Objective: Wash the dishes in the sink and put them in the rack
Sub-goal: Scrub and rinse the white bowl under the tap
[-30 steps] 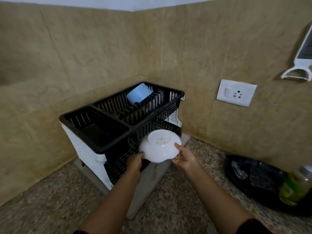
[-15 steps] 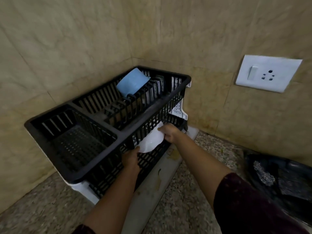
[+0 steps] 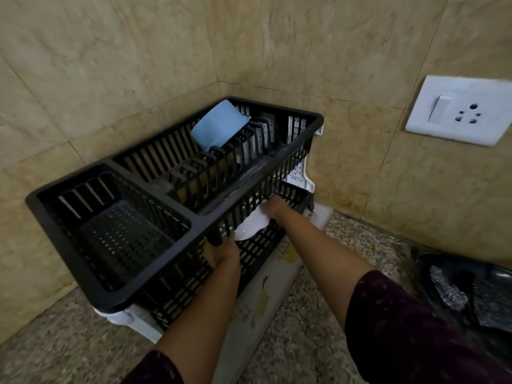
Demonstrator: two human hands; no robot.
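At frame centre the white bowl (image 3: 253, 227) sits half under the black rack's (image 3: 194, 217) upper tier, in the lower one. The left hand (image 3: 223, 254) grips its near-left rim and the right hand (image 3: 274, 207) its far-right rim (fingertips hidden); it lies between them, heading inward

Most of the white bowl (image 3: 250, 224) sits behind the front bars of the black rack (image 3: 177, 225), under its upper tier. The fingers of the right hand (image 3: 273, 207) and left hand (image 3: 224, 252) vanish there too. The right edge cuts off dark objects (image 3: 471, 289), too dim to identify.
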